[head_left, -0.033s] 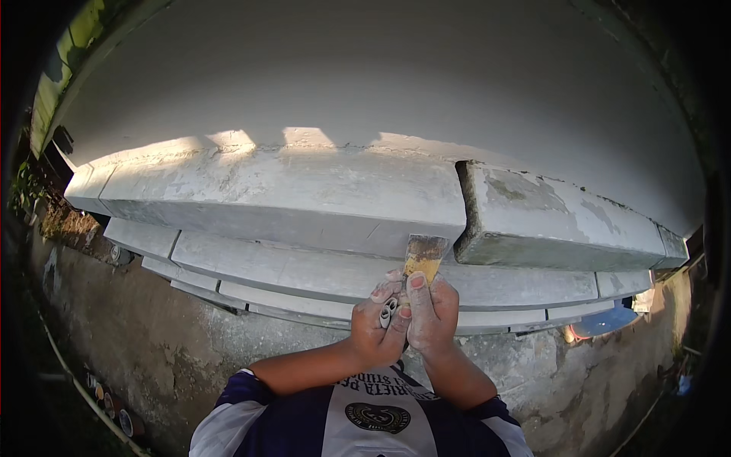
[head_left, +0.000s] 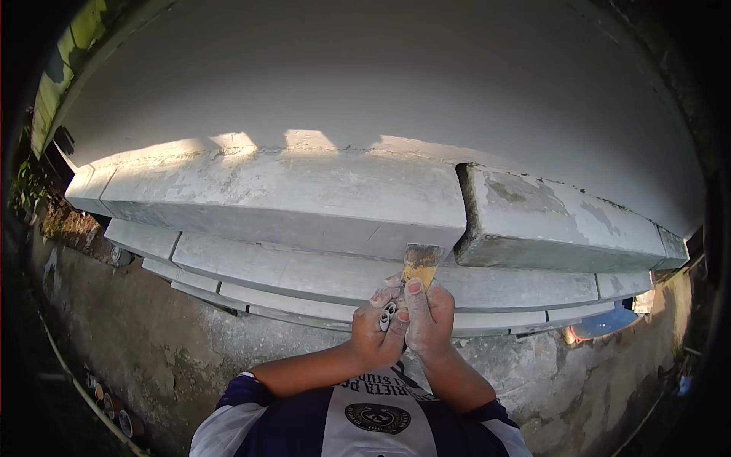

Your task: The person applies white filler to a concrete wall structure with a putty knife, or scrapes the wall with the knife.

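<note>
My right hand (head_left: 429,320), dusted with pale powder, is closed round a scraper (head_left: 421,263), thumb laid along it. The scraper has a dark-stained flat blade, yellow lower down, pointing away from me in front of the upper grey block. Just left of it, touching it, my left hand (head_left: 378,327) is closed on a rolled pale sheet (head_left: 387,316) whose curled ends show between the fingers. Both hands are white with dust. The scraper's handle is hidden in my grip.
Long grey concrete blocks (head_left: 282,190) lie stacked in steps, with a dark gap beside a shorter block (head_left: 556,217) on the right. Behind rises a plain pale wall (head_left: 381,76). A blue basin (head_left: 605,324) stands at the right, pots (head_left: 126,421) at the lower left.
The scraper's blade has dropped slightly toward me and both hands have shifted a little with it. Each hand keeps its hold.
</note>
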{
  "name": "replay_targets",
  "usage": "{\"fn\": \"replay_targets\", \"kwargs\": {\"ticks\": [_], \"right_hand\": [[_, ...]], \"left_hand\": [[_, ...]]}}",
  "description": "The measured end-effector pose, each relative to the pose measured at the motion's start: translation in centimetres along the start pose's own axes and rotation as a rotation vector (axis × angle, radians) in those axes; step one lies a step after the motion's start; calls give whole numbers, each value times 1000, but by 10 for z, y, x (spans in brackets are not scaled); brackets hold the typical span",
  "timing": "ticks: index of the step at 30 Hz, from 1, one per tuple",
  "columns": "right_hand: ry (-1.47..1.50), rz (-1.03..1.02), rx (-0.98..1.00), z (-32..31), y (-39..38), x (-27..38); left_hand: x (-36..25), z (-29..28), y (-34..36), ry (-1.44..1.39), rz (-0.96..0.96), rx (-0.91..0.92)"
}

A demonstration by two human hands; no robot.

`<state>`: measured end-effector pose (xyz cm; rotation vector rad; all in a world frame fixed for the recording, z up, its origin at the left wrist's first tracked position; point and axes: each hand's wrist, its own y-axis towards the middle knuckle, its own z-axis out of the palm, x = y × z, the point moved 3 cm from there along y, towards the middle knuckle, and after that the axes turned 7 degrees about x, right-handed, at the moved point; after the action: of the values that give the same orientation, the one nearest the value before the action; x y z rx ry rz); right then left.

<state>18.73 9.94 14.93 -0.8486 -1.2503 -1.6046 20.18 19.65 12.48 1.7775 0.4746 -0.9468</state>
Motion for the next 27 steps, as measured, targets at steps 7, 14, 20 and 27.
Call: {"fn": "replay_targets", "kwargs": {"ticks": [7, 14, 20, 27], "right_hand": [[-81, 6, -18, 5, 9, 20], [-70, 22, 17, -11, -7, -27], [-73, -10, 30, -7, 1, -7], [-102, -10, -7, -14, -8, -32]], "left_hand": [[-14, -1, 17, -27, 58, -48], [23, 4, -9, 34, 89, -12], [19, 3, -1, -51, 18, -2], [32, 8, -14, 42, 106, -6]]}}
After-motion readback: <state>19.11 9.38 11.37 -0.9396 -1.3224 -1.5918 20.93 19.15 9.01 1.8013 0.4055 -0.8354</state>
